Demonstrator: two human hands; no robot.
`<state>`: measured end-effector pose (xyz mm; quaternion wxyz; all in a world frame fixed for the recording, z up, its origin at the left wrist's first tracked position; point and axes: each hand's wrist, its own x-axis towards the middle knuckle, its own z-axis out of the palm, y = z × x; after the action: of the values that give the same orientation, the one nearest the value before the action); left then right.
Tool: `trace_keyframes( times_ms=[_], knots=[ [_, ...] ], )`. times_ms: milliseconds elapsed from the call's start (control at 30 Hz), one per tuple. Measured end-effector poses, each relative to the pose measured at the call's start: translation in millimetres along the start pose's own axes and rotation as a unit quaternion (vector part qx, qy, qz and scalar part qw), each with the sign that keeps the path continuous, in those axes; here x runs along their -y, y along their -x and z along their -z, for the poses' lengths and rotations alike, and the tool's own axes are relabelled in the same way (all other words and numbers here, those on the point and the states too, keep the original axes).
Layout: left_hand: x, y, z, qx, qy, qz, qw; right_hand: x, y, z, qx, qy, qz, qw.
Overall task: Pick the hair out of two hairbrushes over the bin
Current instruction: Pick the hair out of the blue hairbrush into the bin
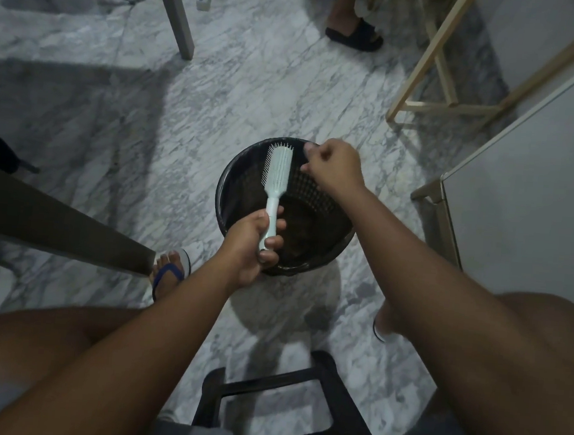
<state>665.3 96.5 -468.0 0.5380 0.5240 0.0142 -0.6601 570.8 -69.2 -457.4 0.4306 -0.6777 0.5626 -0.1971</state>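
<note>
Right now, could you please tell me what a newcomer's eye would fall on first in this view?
A pale hairbrush stands out at the centre, held by its handle in the left hand over a dark round bin on the marble floor. The right hand hovers beside the brush head above the bin's far rim, fingers curled; whether they pinch hair is too small to tell.

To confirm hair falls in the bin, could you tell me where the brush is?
Head view, centre: the left hand holds the brush by its handle over the bin, the right hand right of it.
</note>
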Motion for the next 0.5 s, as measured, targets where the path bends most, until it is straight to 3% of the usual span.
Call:
trace_keyframes(
  times_ms=[67,133,233,367,433,500],
  knots=[
    [-4,-2,1,0.0,-0.006,-0.002,1.0,-4,15,-2,0.108,0.003,0.019,0.994],
    [-4,-2,2,0.0,-0.02,0.002,1.0,-8,20,-1,0.146,-0.013,0.039,0.988],
    [-2,0,4,0.006,-0.03,0.008,0.999,-7,19,0,0.123,0.005,0.067,0.99],
    [0,1,2,0.01,-0.042,0.006,0.999,-8,14,-1,0.044,-0.023,0.022,0.999],
    [1,2,0,0.012,-0.047,0.01,0.999,-8,13,-1,0.013,0.009,0.082,0.997],
    [3,3,0,0.012,-0.055,0.011,0.998,-5,17,-2,0.058,0.105,0.148,0.982]
  ],
)
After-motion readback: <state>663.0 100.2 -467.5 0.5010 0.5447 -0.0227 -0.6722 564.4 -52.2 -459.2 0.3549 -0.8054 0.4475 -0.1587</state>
